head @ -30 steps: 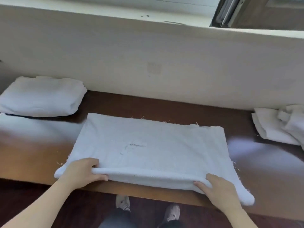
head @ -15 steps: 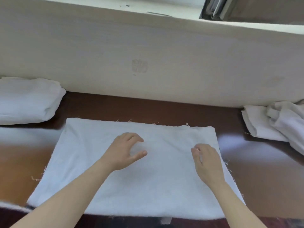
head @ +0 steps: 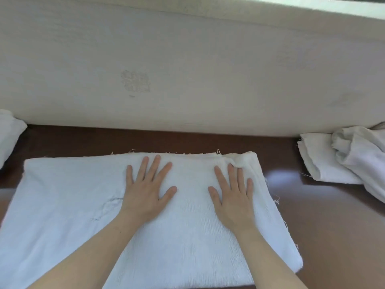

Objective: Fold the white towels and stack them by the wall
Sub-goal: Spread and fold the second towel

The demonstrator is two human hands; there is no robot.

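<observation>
From the head camera, white cloth shows in three places on the dark wooden table (head: 316,217), and two bare hands are in view.

The middle towel (head: 68,207) lies flat, already doubled over, with its long axis running left to right, parallel to the wall (head: 187,59). Its frayed far edge faces the wall and stops short of it, so a strip of bare wood shows between them. The far right corner is rumpled into a small ridge.

The left hand (head: 145,195) lies palm down near the towel's middle, fingers straight and spread, pointing toward the wall. The right hand (head: 233,199) lies flat the same way just beside the rumpled corner, its fingertips touching the ridge. Neither hand holds anything.

A folded bundle (head: 9,132) sits against the wall at the left edge, partly cut off. A crumpled heap (head: 343,159) lies by the wall at the right; how many towels it holds cannot be told.
</observation>
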